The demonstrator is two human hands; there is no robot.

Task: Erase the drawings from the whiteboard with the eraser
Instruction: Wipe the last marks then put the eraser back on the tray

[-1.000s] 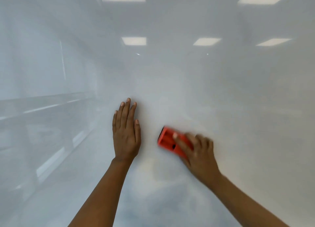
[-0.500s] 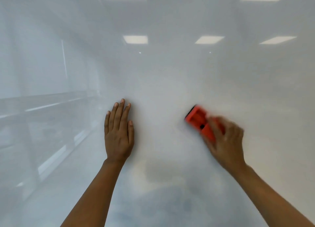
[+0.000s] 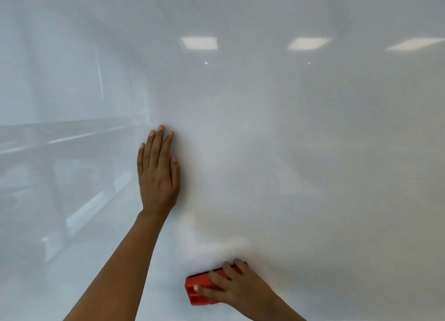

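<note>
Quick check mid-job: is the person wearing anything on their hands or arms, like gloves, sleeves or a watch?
Nothing shows. The left hand and right hand are bare, with no gloves or rings visible. The left forearm and right forearm are uncovered as far as the picture reaches, with no cuff, watch or band at either wrist. The left hand's nails look short and unpainted.

The whiteboard (image 3: pixel 265 152) is plain, glossy grey-white, with 3 bright white rectangles of reflected light (image 3: pixel 199 43) near its top. The eraser (image 3: pixel 198 281) is red-orange, with a thin black strip along its upper edge.
</note>
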